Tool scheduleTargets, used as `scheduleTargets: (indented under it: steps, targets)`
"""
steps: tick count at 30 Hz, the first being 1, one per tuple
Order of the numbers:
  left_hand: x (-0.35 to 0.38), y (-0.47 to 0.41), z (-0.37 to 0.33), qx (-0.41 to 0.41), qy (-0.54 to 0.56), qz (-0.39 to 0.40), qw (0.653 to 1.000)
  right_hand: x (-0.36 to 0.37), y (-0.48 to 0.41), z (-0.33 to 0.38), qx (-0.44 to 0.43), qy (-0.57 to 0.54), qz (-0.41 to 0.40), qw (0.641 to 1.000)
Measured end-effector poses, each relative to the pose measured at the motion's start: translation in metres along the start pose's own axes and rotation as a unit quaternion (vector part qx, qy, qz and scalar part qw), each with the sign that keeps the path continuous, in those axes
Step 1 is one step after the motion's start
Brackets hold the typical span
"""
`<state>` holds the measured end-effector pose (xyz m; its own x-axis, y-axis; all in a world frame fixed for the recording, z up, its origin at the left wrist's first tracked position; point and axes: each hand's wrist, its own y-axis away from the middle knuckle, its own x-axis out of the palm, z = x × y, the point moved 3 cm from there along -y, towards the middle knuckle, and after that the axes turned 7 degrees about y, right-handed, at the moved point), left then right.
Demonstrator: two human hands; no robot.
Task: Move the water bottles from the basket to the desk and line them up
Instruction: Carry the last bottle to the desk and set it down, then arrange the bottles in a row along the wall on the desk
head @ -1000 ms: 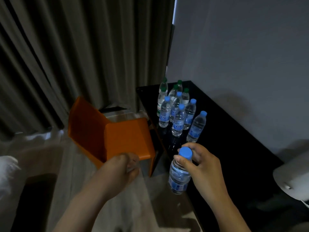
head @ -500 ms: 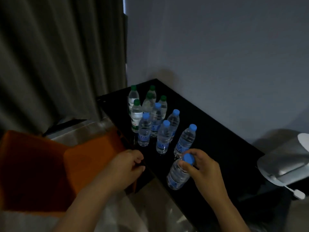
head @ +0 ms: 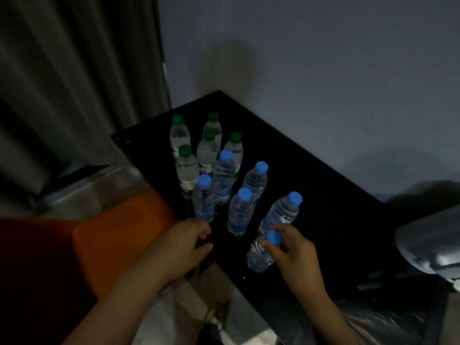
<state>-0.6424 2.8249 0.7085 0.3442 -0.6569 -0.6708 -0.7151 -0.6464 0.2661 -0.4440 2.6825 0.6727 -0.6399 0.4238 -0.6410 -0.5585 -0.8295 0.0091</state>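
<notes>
My right hand (head: 292,253) grips a blue-capped water bottle (head: 258,255) by its neck, its base down on the black desk (head: 336,220) near the front edge. Just behind it several blue-capped bottles (head: 239,212) stand upright, and behind those several green-capped bottles (head: 186,170) cluster at the desk's far left. My left hand (head: 185,245) hovers at the desk's left edge with fingers loosely curled and nothing in it. The orange basket (head: 99,245) sits low on the left; its inside is not visible.
Dark curtains (head: 74,83) hang at the left, a plain wall (head: 323,70) runs behind the desk. A white rounded object (head: 428,242) sits at the desk's right end. A dark plastic bag (head: 385,324) lies at the bottom right. Pale floor shows below.
The view has swung right from the basket toward the desk. My right hand has carried the blue-capped bottle over the desk and set it down by the others; my left hand followed to the desk edge.
</notes>
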Motion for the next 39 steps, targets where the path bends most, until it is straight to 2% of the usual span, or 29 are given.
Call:
scheduleTargets:
  steps: [11,15,22,27,32,36,39]
  targets:
    - [-0.002,-0.044,0.002,-0.016,-0.011,0.054,0.998,0.020,-0.025,-0.016,0.052,0.022,0.012,0.998]
    - [-0.007,-0.054,-0.001,-0.005,-0.029,0.085,0.996,0.024,-0.021,-0.013,0.050,0.036,0.005,0.998]
    - [-0.011,-0.069,-0.008,0.016,-0.042,0.126,0.991,0.023,-0.020,-0.008,0.093,0.056,-0.001,0.994]
    - [-0.021,-0.073,-0.012,0.038,-0.035,0.123,0.991,0.020,-0.019,0.008,0.075,0.086,-0.027,0.993]
    - [-0.036,-0.076,-0.025,0.087,-0.037,0.106,0.990,0.009,-0.027,0.040,0.021,0.145,-0.050,0.988]
    - [-0.052,-0.075,-0.035,0.120,-0.042,0.095,0.987,-0.003,-0.040,0.062,0.052,0.178,-0.015,0.983]
    - [-0.067,-0.078,-0.036,0.128,-0.054,0.087,0.986,-0.009,-0.052,0.075,0.062,0.255,0.075,0.962]
